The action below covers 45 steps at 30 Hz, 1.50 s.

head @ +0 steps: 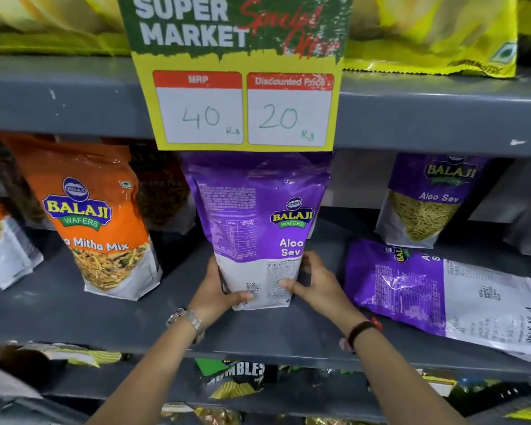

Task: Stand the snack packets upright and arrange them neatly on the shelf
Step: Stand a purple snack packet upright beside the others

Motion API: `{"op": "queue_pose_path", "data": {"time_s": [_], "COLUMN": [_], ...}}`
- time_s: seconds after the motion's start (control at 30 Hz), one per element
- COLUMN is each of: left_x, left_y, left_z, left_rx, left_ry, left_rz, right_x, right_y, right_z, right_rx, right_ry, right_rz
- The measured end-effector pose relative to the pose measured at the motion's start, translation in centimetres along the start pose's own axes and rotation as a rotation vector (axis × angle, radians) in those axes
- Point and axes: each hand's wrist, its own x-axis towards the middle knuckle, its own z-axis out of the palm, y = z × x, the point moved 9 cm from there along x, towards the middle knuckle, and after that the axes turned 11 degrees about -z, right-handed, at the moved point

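On the grey shelf (pixel 74 314) our left hand (pixel 215 289) and right hand (pixel 316 285) grasp the upright purple Aloo Sev packet (pixel 258 216) beside a flat purple packet (pixel 442 296).

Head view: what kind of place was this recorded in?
Most likely a supermarket snack aisle. A printed price sign reading "Super Market" with MRP and discounted price hangs from a grey metal shelf stocked with branded snack packets, such as the purple Aloo Sev packet.

The price sign (pixel 242 72) hides the top edge of the upright purple Aloo Sev packet (pixel 258 210). At the frame's right edge, the flat purple packet (pixel 442 296) is cut off. Its small print is illegible.
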Motion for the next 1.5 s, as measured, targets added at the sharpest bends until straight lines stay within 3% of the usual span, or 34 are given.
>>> {"op": "queue_pose_path", "data": {"time_s": [0.1,0.2,0.33,0.5,0.63,0.73,0.8,0.93,1.1,1.2,1.37,1.43,1.5], "left_x": [1.5,1.7,-1.1,-3.5,-0.5,0.1,-1.2,-1.5,1.0,1.4,-2.6,-4.1,-4.0], "left_y": [-0.8,-0.9,-0.9,-0.4,0.0,-0.5,-0.7,-0.4,-0.4,-1.5,-2.6,-2.0,-2.0], "left_z": [-0.7,-2.8,-1.8,2.6,0.8,-3.0,-3.4,0.1,-0.8,-1.0,0.5,2.6,5.7], "left_rx": [-0.025,-0.021,-0.106,0.011,0.023,0.049,-0.002,-0.018,0.022,0.024,-0.119,-0.133,-0.115], "left_ry": [0.053,0.26,0.322,0.229,0.17,0.393,0.521,0.309,0.25,0.238,0.574,0.613,0.551], "left_rz": [-0.009,0.017,0.102,0.14,0.105,0.092,0.078,0.095,0.073,0.053,-0.027,-0.049,-0.117], "right_x": [-1.0,-1.9,-0.5,-1.0,-2.9,-1.9,-0.2,2.1,0.8,0.2,-0.9,-1.7,-2.8], "right_y": [0.8,1.7,1.4,0.4,-0.1,-0.6,-0.6,-0.3,0.8,-0.1,-1.4,-1.9,-1.8], "right_z": [-0.3,-0.2,-1.8,2.7,1.7,-1.6,-2.8,-0.3,0.0,0.2,-3.5,-6.8,-10.6], "right_rx": [-0.007,-0.027,-0.02,0.07,-0.086,-0.162,-0.118,-0.001,0.065,0.029,-0.038,-0.139,-0.294], "right_ry": [-0.097,-0.255,-0.056,-0.207,-0.161,-0.011,0.004,-0.193,0.028,0.03,0.099,0.153,0.172], "right_rz": [0.047,0.092,0.055,-0.001,-0.045,-0.097,-0.097,-0.086,-0.088,-0.133,-0.152,-0.148,-0.131]}}
